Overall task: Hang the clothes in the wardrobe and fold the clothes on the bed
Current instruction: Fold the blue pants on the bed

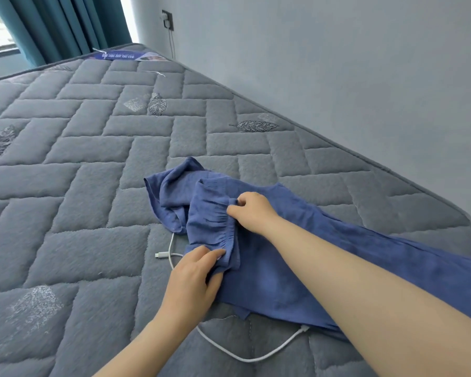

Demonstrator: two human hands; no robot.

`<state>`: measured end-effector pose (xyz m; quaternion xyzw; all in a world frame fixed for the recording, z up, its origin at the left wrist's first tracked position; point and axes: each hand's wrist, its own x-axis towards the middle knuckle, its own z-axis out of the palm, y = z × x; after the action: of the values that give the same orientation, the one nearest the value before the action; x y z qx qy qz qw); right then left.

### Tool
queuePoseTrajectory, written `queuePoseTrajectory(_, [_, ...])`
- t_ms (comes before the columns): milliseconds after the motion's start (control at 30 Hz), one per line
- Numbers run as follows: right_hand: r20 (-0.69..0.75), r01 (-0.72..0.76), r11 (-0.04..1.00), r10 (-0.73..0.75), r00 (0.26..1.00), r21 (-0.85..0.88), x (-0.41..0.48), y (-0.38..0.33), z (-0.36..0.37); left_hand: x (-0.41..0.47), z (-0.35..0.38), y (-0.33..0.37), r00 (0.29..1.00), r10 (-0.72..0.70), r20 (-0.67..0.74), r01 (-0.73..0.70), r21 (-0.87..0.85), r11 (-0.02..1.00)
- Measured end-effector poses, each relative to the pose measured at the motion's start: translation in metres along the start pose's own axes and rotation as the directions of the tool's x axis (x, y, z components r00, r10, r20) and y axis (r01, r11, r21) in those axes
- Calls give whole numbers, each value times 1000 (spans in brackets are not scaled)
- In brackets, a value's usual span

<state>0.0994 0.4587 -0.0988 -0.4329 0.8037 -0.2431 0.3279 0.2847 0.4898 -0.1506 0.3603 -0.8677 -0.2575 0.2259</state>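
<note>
At the far left a teal curtain point(52, 25) hangs beyond the far end of the bed point(93, 186), whose grey quilted top carries everything else. A white cable point(245, 357) snakes across it and runs under the cloth. Next comes the left hand point(193, 276), fingers curled and gripping the near end of the gathered waistband point(223, 229) of the blue trousers point(283, 268), which lie rumpled on the bed just ahead of the person. Right of it and a little farther off, the right hand point(249, 210) pinches the far end of the same band, so both hands hold cloth and neither is spread. From the band the legs run rightward toward the bed's corner by the wall point(337, 77), passing under the right forearm. That is the garment's long axis, roughly crosswise to the line between the hands. The next move looks like drawing the band taut and straightening the legs for folding; the right hand is nearer them.
</note>
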Motion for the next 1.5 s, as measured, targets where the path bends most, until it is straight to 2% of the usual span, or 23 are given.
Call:
queuePoseTrajectory(100, [-32, -45, 983, 51, 998, 177, -9, 22, -32, 11, 4, 29, 999, 40, -3, -40, -45, 998])
queuePoseTrajectory(400, [-208, -128, 936, 203, 957, 328, -60, 139, -136, 38, 62, 155, 964, 245, 101, -225, -176, 958])
queuePoseTrajectory(833, [-379, -191, 907, 337, 862, 375, -130, 310, -233, 51, 191, 291, 843, 467, 267, -396, -280, 875])
queuePoseTrajectory(1133, [-381, -207, 879, 384, 841, 430, -137, 372, -243, 51, 251, 323, 779, 519, 352, -445, -274, 853])
queuePoseTrajectory(1500, [-372, -242, 887, 394, 841, 394, -142, 398, -231, 42, 283, 314, 718, 483, 501, -426, -232, 874])
